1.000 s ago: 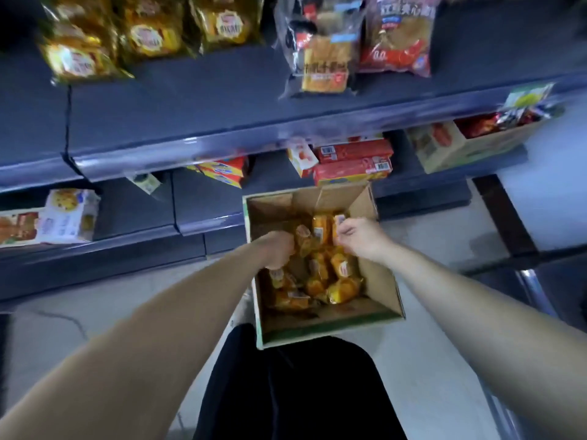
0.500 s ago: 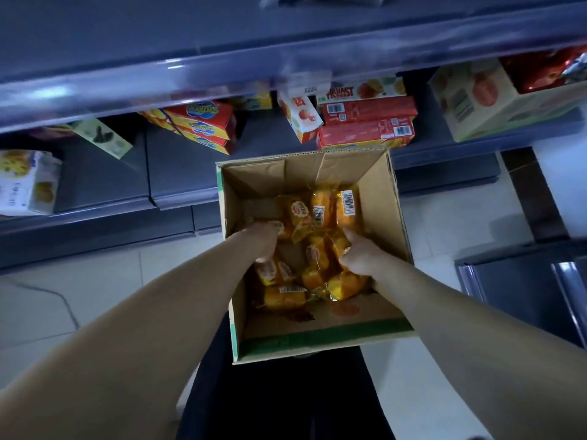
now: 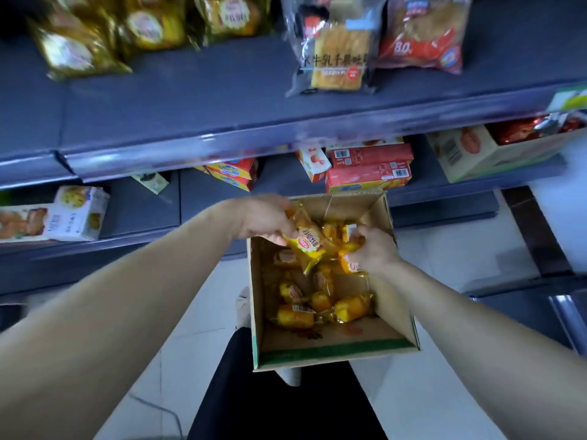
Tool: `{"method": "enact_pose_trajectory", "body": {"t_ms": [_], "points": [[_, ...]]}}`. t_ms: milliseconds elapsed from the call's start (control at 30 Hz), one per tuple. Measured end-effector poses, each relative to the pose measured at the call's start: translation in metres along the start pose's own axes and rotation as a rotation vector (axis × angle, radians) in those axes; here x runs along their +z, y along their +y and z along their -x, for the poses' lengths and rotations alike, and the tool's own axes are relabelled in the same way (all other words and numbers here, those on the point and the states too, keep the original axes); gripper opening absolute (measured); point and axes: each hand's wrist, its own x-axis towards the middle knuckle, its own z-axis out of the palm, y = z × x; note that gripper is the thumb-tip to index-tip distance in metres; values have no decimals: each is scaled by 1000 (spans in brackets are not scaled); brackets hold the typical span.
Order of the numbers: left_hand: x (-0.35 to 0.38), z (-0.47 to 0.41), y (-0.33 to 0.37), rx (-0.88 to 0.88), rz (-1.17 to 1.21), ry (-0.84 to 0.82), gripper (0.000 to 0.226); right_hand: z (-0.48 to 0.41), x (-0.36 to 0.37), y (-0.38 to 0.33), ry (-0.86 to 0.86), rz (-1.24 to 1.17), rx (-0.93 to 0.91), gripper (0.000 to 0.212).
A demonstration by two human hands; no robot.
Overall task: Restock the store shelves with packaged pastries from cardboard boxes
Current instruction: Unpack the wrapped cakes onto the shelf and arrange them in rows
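Far left, lower shelf [image 3: 139, 211]: we see a white carton [image 3: 81, 212] just beside a flat pastry pack [image 3: 22, 222]. Above them on the upper shelf [image 3: 190, 100] are blurred gold bags [image 3: 76, 49]. The left hand [image 3: 263, 217] is over the far left corner of the cardboard box [image 3: 333, 352], fingers curled round a yellow pastry packet [image 3: 306, 242] held above the rest. The box is open, low down in front of the lower shelf, next to a dark trouser leg [image 3: 286, 408]. We count several loose pastries [image 3: 295, 315] in yellow-orange wrappers heaped on its bottom. The right hand [image 3: 374, 249] is inside the box near the right wall, clamped on an orange packet [image 3: 349, 265]. The hands are close together but apart. On the upper shelf a clear bread bag [image 3: 336, 52] stands beside a red bag [image 3: 422, 33]. Below, red cartons [image 3: 368, 168] are stacked just behind the box. Far right, a printed carton [image 3: 470, 150] holds red packs. Pale floor [image 3: 460, 258] is to the right of the box.
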Motion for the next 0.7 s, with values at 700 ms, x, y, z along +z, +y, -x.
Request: {"method": "enact_pose_trajectory", "body": {"t_ms": [700], "points": [[-99,160,102,421,561,339,8,102,-196,-163,147,-1170,-153,58]]}}
